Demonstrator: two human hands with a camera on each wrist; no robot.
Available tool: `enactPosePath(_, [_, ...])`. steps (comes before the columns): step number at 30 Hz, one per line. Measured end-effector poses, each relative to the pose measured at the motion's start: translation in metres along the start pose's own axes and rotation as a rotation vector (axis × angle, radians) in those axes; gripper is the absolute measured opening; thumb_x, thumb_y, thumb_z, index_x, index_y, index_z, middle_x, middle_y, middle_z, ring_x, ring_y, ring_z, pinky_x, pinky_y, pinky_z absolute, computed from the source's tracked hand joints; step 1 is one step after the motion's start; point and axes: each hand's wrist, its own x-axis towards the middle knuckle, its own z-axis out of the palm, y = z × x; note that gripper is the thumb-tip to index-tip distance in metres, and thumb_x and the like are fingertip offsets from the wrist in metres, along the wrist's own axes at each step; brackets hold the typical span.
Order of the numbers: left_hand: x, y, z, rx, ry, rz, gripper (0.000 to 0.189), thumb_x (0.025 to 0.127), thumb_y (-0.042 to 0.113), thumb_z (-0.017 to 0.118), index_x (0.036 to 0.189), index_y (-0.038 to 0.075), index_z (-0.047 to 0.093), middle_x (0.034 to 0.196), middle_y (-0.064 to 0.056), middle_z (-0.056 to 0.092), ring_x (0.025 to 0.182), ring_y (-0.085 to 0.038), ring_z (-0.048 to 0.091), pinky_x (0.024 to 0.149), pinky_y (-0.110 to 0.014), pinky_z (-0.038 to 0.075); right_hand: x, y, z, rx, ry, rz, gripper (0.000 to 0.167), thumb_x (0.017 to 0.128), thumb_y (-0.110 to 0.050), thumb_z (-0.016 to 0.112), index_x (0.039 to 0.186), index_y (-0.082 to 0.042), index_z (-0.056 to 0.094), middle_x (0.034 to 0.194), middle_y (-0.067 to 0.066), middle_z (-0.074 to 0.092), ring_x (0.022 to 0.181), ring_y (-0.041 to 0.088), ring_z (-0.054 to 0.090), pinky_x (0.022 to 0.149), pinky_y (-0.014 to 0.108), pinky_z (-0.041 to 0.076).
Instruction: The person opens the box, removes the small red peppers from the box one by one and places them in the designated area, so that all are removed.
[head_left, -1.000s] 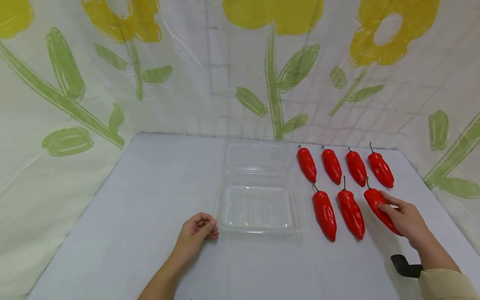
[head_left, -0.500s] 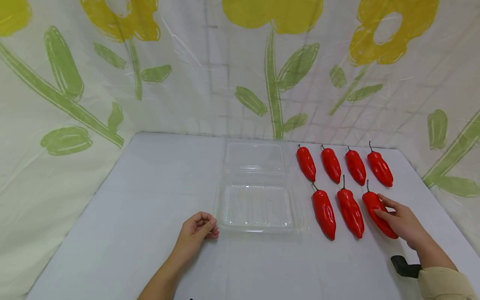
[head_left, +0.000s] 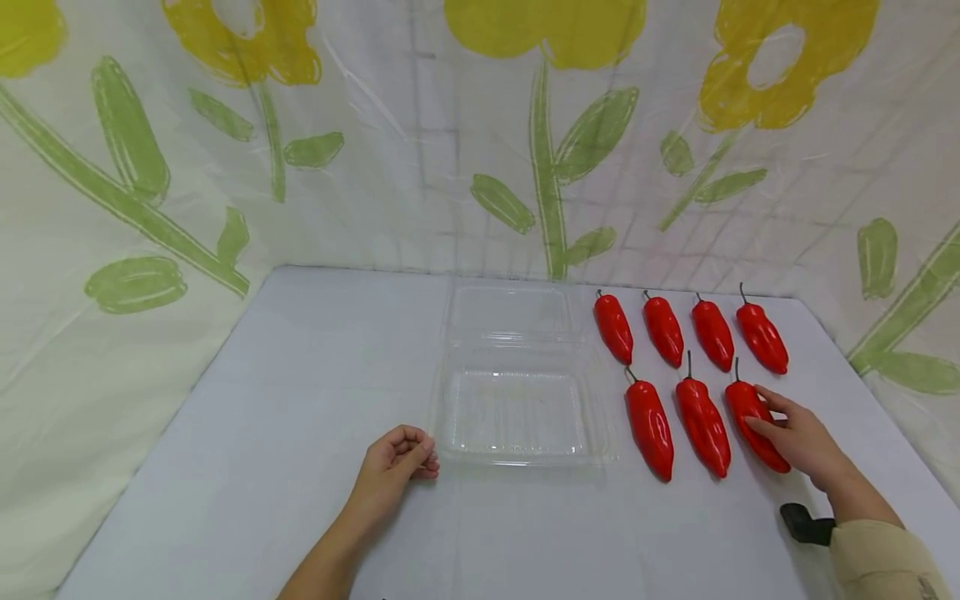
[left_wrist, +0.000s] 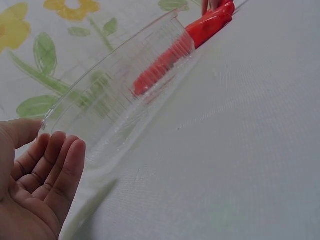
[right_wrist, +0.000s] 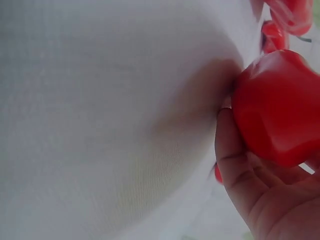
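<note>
A clear plastic clamshell container (head_left: 517, 460) lies with its lid (head_left: 510, 312) folded back on the white table. At its front left corner is my left hand (head_left: 393, 467); in the left wrist view the thumb and curled fingers (left_wrist: 70, 165) meet the container's rim. My right hand (head_left: 802, 437) grips a red pepper (head_left: 750, 417) at the right end of the front row, thumb on one side and fingers on the other. In the right wrist view this pepper (right_wrist: 280, 110) fills the grasp, with its shadow on the table beside it.
Two more red peppers (head_left: 648, 429) lie in the front row, and several red peppers (head_left: 663, 332) form the row behind. A cloth (head_left: 360, 192) printed with flowers hangs behind the table (head_left: 225, 467). A black piece (head_left: 806, 525) juts out at the right wrist.
The pepper in my right hand has shifted slightly left and tilted more upright, coming closer in line with its row. My left hand has stayed in place.
</note>
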Motion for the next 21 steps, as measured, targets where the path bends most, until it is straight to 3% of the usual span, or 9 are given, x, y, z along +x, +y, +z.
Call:
enactPosePath(10, [-0.0004,0.0004,-0.0001,-0.001,0.003,0.001,0.013,0.09,0.0,0.055,0.097,-0.011,0.051,0.077,-0.006,0.058,0.069,-0.013,0.062,0.066,-0.026,0.058,0.0044,0.0012,-0.0005,-0.013,0.001,0.005,0.082,0.093,-0.042,0.052,0.145,0.004,0.009,0.134,0.04,0.026,0.114,0.055,0.034,0.078,0.046,0.057])
enactPosePath(21, [-0.0006,0.0009,-0.0003,0.0,0.0,0.001,0.012,0.09,0.0,0.055,0.096,-0.01,0.051,0.077,-0.007,0.058,0.069,-0.013,0.062,0.066,-0.025,0.058,0.004,0.0027,-0.0005,-0.007,-0.021,0.034,0.082,0.095,-0.05,0.041,0.146,0.002,0.003,0.136,0.04,0.022,0.117,0.056,0.028,0.081,0.053,0.054])
